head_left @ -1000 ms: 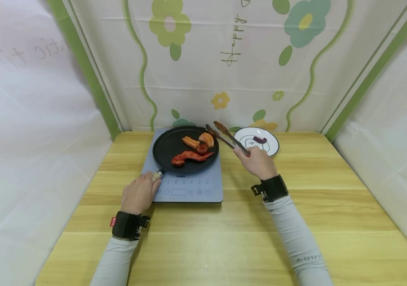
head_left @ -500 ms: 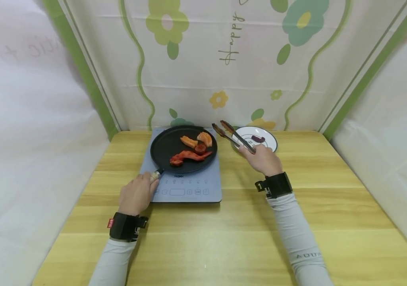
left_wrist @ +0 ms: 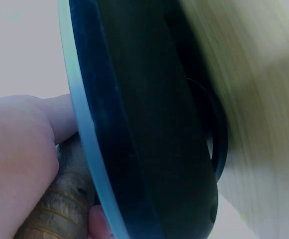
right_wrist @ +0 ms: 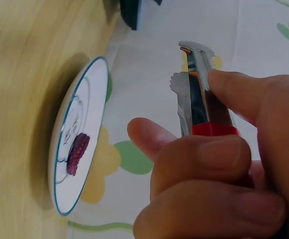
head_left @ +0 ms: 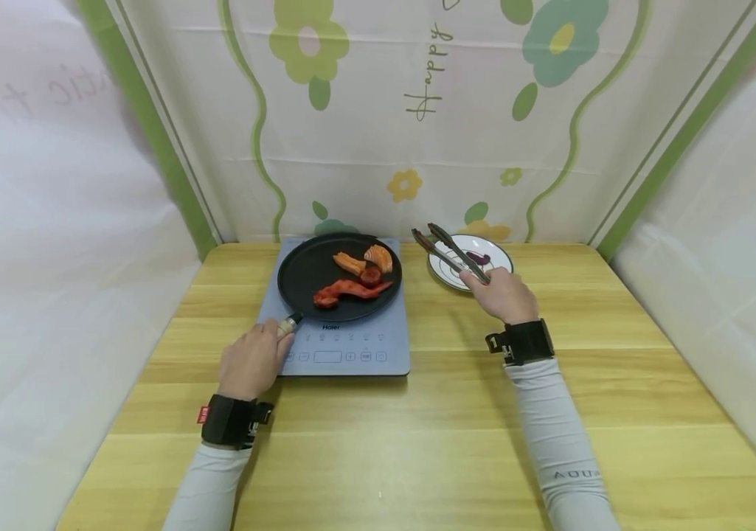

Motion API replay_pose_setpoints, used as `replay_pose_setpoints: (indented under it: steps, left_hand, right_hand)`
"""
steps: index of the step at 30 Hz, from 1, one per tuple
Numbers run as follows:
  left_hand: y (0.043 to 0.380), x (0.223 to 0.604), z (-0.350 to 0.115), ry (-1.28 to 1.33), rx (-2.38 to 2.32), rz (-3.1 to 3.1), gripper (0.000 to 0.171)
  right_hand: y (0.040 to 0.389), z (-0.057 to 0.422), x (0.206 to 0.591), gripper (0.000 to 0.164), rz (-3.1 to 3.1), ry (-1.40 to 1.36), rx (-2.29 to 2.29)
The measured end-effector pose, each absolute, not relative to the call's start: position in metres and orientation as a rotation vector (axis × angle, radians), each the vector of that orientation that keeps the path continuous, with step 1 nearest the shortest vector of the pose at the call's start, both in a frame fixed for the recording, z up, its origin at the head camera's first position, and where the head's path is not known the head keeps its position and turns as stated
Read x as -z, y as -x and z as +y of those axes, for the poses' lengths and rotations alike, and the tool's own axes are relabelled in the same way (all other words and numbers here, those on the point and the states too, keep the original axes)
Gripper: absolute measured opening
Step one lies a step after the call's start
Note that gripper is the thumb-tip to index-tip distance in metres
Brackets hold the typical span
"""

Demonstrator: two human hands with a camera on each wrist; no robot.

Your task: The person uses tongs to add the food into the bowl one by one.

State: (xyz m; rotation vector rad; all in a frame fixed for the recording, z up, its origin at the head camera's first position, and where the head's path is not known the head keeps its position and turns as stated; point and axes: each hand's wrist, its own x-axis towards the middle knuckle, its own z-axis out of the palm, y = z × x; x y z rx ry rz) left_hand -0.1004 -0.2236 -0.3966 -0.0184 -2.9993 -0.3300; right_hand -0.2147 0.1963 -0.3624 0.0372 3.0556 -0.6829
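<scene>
My left hand (head_left: pixel 251 361) grips the wooden handle (head_left: pixel 288 325) of a round black frying pan (head_left: pixel 301 269). In the pan lie a long red piece of food (head_left: pixel 351 292), a round red slice (head_left: pixel 370 276), an orange strip (head_left: pixel 349 262) and a white-striped orange piece (head_left: pixel 379 258). My right hand (head_left: pixel 507 297) holds metal tongs (head_left: pixel 452 254), their arms spread with nothing between the tips. The tongs overlap the left part of a white plate (head_left: pixel 501 264) in the head view. A bumpy dark purple piece (right_wrist: pixel 78 154) rests on that plate, which has a blue rim.
Beneath the pan is a light blue induction cooktop (head_left: pixel 392 346) with printed touch controls. Both stand on a wooden table (head_left: pixel 378 442). A white flower-printed cloth (head_left: pixel 351 147) rises behind the table's back edge, and white cloth (head_left: pixel 736 243) hangs at the sides.
The right hand has carried the tongs rightward, from beside the pan's right rim to over the plate's left side. The left hand keeps its grip on the handle, and the food stays put.
</scene>
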Motion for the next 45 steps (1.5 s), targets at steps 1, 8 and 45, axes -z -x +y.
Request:
replay_pose_setpoints:
  steps: [1, 8, 45]
  left_hand:
    - [0.1, 0.396, -0.224, 0.017, 0.328, -3.0, 0.037]
    - [0.1, 0.397, -0.224, 0.016, 0.33, -2.997, 0.037]
    - [0.1, 0.397, -0.222, 0.003, 0.323, -3.011, 0.036]
  right_hand:
    - [0.215, 0.197, 0.363, 0.066, 3.051, -0.053, 0.684]
    - [0.217, 0.205, 0.365, 0.065, 3.025, -0.104, 0.68]
    - [0.223, 0.231, 0.377, 0.071, 3.022, -0.216, 0.604]
